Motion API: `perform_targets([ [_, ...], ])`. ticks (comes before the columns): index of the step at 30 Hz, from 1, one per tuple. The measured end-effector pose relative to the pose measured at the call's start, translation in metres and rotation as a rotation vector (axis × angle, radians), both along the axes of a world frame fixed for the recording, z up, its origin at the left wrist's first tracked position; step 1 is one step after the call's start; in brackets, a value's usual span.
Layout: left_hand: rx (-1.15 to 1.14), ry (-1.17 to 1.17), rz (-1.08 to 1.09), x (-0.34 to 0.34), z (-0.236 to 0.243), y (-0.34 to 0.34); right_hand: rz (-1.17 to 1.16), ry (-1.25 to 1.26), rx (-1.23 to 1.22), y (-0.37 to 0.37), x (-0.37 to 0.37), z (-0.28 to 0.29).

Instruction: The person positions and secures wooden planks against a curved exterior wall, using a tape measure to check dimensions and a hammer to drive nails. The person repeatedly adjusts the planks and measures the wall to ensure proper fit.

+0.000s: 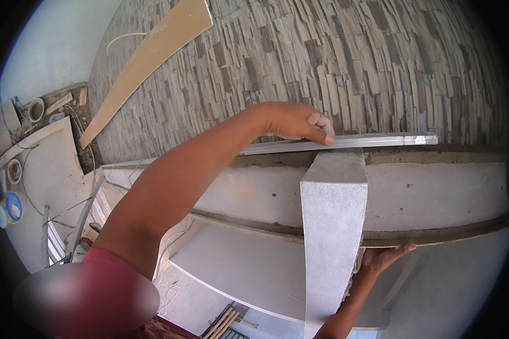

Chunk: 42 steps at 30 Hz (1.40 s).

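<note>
My left hand (311, 127) has its fingers curled onto a long silver metal bar (401, 140), which lies along a grey stone-patterned wall surface (413, 68) and crosses the top end of a pale rendered pillar (331, 237). My left forearm hides part of the bar. Right of the pillar, my right hand (382, 257) grips the underside of a thin, mortar-smeared strip (458, 235) edging a concrete band (435, 189), one finger stretched along it. Some of that hand's fingers are hidden.
A long tan board (152, 56) leans at upper left. Far below at left are buckets (14, 170), a blue-lidded tub (13, 206), cables, boards and metal frame pieces (87, 209). A white panel (237, 265) and timber lengths (223, 322) lie below.
</note>
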<state>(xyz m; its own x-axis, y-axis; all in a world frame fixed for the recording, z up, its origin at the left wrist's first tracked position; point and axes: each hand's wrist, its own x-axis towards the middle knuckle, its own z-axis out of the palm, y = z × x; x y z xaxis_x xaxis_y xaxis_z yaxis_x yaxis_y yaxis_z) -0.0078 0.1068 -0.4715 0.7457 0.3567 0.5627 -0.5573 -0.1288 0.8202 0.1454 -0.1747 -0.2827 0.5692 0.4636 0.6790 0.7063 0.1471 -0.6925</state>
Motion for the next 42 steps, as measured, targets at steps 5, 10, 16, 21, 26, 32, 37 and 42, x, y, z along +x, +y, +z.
perform_targets([
  [5,-0.023,-0.001,-0.01,0.003,-0.002,0.004,-0.04,0.0,0.024,0.0,0.001,0.0],
  [10,-0.183,-0.004,-0.089,0.006,-0.003,0.0,-0.01,0.016,0.014,-0.002,0.004,0.002],
  [16,-0.06,0.037,0.084,0.008,0.003,-0.005,-0.01,0.017,0.017,-0.007,0.013,0.004],
  [21,0.03,0.164,0.128,0.0,0.014,-0.005,0.071,0.08,-0.023,-0.013,0.024,0.008],
  [26,0.08,0.324,0.196,-0.019,0.035,-0.007,0.066,0.098,-0.022,-0.016,0.029,0.009],
  [32,0.312,0.272,0.308,-0.037,0.091,-0.013,0.183,0.159,-0.058,-0.019,0.036,0.01],
  [37,0.371,0.236,0.49,-0.031,0.141,-0.041,0.214,0.199,-0.062,-0.021,0.043,0.01],
  [42,0.507,0.475,0.529,-0.031,0.162,-0.058,0.296,0.221,-0.019,-0.021,0.05,0.009],
])
